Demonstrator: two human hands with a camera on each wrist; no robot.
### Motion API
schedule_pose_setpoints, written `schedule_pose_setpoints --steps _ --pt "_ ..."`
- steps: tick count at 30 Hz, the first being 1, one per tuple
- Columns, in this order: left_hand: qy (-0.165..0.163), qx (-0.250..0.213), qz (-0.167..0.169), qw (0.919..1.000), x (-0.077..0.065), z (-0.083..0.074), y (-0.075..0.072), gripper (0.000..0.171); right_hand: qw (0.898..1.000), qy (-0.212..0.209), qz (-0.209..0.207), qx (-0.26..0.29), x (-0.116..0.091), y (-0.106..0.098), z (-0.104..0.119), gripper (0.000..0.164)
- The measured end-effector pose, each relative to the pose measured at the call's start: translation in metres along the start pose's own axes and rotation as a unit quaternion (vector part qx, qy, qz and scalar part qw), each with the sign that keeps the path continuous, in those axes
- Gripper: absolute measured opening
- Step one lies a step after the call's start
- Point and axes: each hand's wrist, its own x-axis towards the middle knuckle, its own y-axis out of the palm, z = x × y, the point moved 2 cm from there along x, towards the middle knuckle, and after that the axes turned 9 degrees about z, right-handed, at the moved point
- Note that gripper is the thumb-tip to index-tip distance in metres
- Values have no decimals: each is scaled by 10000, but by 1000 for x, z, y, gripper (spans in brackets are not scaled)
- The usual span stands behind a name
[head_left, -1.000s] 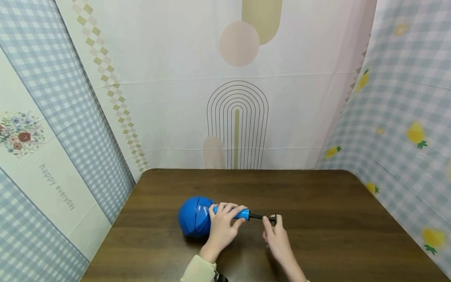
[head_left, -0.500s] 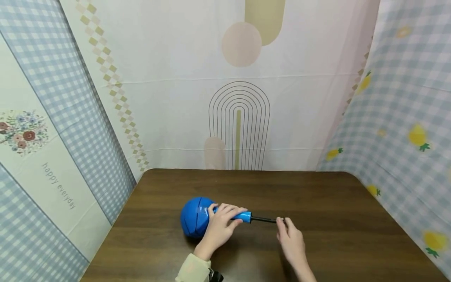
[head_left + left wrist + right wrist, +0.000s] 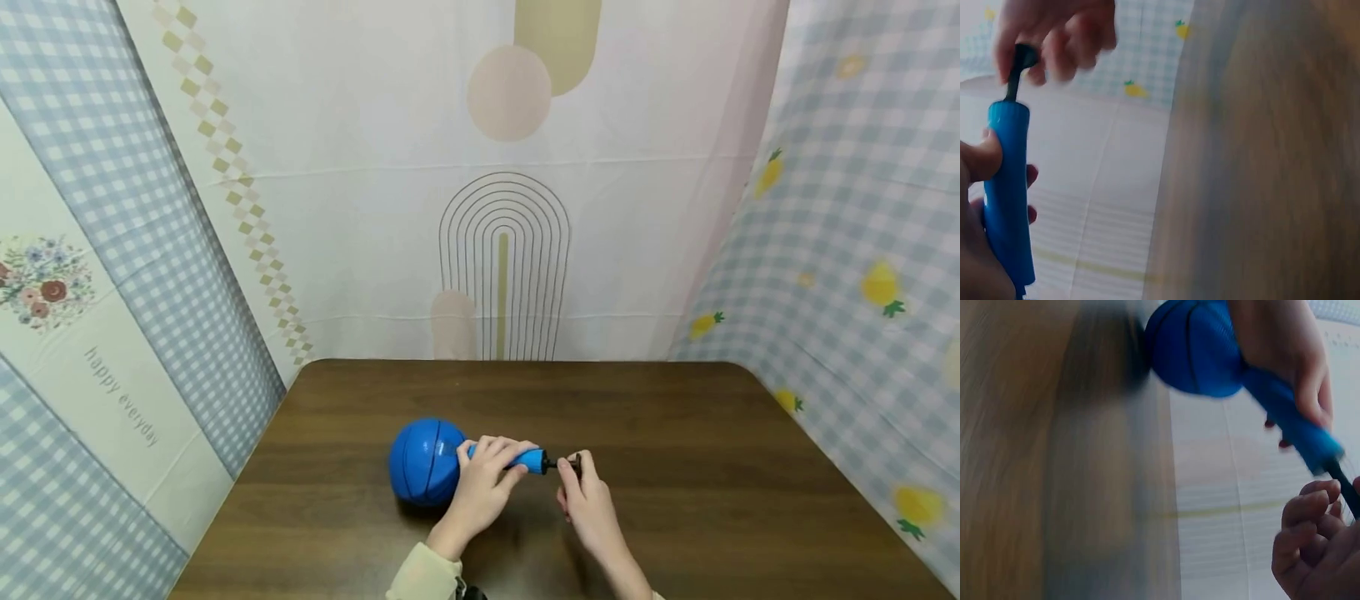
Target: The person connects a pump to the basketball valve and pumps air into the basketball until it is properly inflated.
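A blue ball with black seam lines, like a small basketball, rests on the table in the head view. My left hand grips the blue barrel of a hand pump, which points at the ball's right side. In the right wrist view the barrel's far end meets the ball. My right hand pinches the pump's black handle between thumb and fingers. Only a short length of black rod shows between barrel and handle.
The brown wooden table has rounded far corners. Behind it hangs a pale patterned cloth. Checked cloths hang at both sides, close along the table's edges.
The right hand first drew the black handle out to the right, lengthening the visible rod, then pushed it back left toward the barrel. The left hand kept its grip; the ball turned slightly.
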Motion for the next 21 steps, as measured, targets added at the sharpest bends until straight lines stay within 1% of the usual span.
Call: schedule_pose_setpoints --steps 2,4,5,6,9,10,12,15,17,18,19,21 --pt "-2 104 102 9999 -3 4 -3 30 9981 61 -41 -612 -1 -3 -3 30" --pt "-1 201 187 9996 -4 8 -8 32 9942 92 -235 -1046 -2 -8 -6 30" --pt "-4 243 219 9995 -5 10 -11 32 9927 100 -331 -1155 -3 -11 -8 30" --pt "-19 268 216 9994 -5 13 -14 32 9926 106 -431 -1133 -3 -15 -9 31" --pt "-120 266 33 9996 -5 17 -20 31 9918 136 -714 -1047 -4 -27 -13 37" --pt "-158 274 -56 9995 -5 18 -22 31 9921 156 -753 -995 -3 -29 -13 40" --pt "-202 330 -230 9990 -4 17 -22 30 9945 163 -758 -707 -3 -28 -12 42" --pt "-121 532 -379 9978 -3 12 -15 27 9984 149 -543 48 -2 -13 -9 39" --pt "-30 641 -394 9972 -1 5 -9 27 9975 107 -383 579 -2 1 -6 38" --pt "15 658 -371 9971 -1 2 -6 27 9968 77 -306 741 -2 8 -5 38" --pt "60 642 -338 9973 -1 -1 -3 27 9962 58 -246 839 -3 14 -4 37" --pt "119 567 -236 9980 -1 -5 1 28 9966 -30 -192 803 -4 21 -2 35"
